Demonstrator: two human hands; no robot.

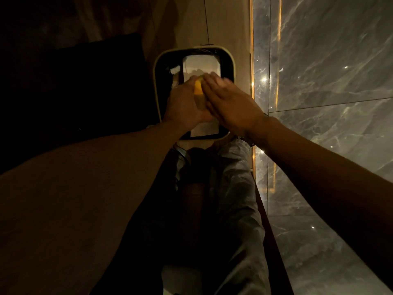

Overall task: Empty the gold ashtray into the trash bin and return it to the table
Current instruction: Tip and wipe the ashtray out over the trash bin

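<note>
Left hand (187, 101) wrapped around gold ashtray (198, 87), tipped over trash bin (157, 67) at 12 o'clock; right hand (228, 103) flat, fingers together, against ashtray.

both hands (187, 101) crowd the bin (156, 86) mouth; paper seems to fill it below. dark furniture (74, 86) flanks left, marble wall (329, 81) right.

A dim, upscale room: polished marble wall (331, 81), gold trim (251, 39), wood panelling (225, 24).
</note>
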